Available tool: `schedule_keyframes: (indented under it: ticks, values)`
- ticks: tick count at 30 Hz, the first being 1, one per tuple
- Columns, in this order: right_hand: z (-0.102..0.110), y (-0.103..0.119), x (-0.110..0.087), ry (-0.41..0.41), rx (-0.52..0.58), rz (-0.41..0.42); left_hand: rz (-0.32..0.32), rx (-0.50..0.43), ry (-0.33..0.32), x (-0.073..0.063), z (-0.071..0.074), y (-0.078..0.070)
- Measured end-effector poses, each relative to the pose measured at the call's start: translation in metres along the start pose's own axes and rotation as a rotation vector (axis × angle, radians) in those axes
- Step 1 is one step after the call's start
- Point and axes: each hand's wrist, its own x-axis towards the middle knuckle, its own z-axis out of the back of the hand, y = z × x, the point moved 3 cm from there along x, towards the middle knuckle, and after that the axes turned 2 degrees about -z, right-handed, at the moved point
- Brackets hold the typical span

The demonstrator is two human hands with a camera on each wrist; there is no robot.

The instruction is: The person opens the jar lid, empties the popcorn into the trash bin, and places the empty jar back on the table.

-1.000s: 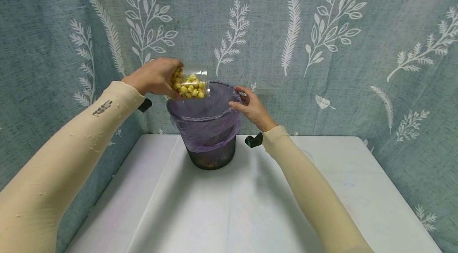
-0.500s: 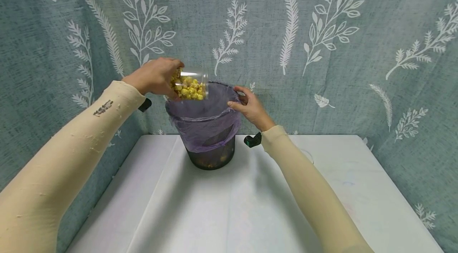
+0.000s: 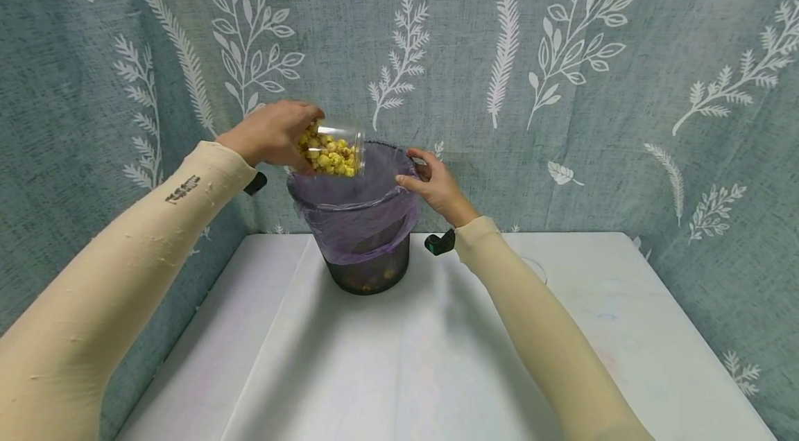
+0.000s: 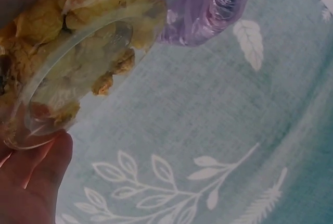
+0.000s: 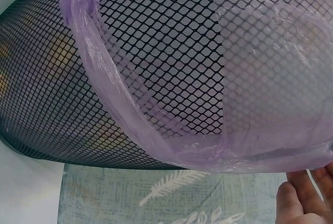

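Observation:
My left hand (image 3: 277,132) grips a clear plastic jar (image 3: 340,127) by its base end. The jar lies on its side over the bin's left part, mouth to the right. Yellow popcorn (image 3: 331,157) is heaped along its lower side; the left wrist view shows pieces behind the round base (image 4: 78,78). Below stands a black mesh wastebasket (image 3: 368,278) with a purple bin liner (image 3: 358,236) folded over its rim. My right hand (image 3: 440,188) holds the rim at the right, thumb and fingers bent around it. Yellowish pieces (image 5: 60,52) show dimly through the mesh low down.
The wastebasket stands near the back of a white table (image 3: 349,372). Grey-green cloth with white leaf patterns (image 3: 462,80) hangs close behind it and along both sides. A thin pale loop (image 3: 538,269) lies on the table to the right, partly behind the right sleeve.
The jar's mouth has dipped a little and the popcorn in it has shifted. Both hands keep nearly the same places, and the head view has drifted slightly.

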Motion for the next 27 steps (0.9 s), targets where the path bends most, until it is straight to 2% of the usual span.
schedule_keyframes:
  ticks: [7,18,23,27]
  values:
    - [0.0006,0.0007,-0.0009,0.005,-0.003,-0.003,-0.005,0.018,-0.010,0.0015,-0.0019,-0.0007]
    - [0.0010,0.0000,-0.0001,0.011,0.007,0.001,0.040,0.051,0.060,0.0037,-0.0027,-0.0032]
    - [0.0012,0.0002,0.0000,0.011,0.005,0.007,0.042,0.065,0.080,0.0051,-0.0021,-0.0057]
    - [0.0013,0.0001,0.0000,0.014,0.010,0.009,0.029,0.063,0.072,0.0053,-0.0018,-0.0083]
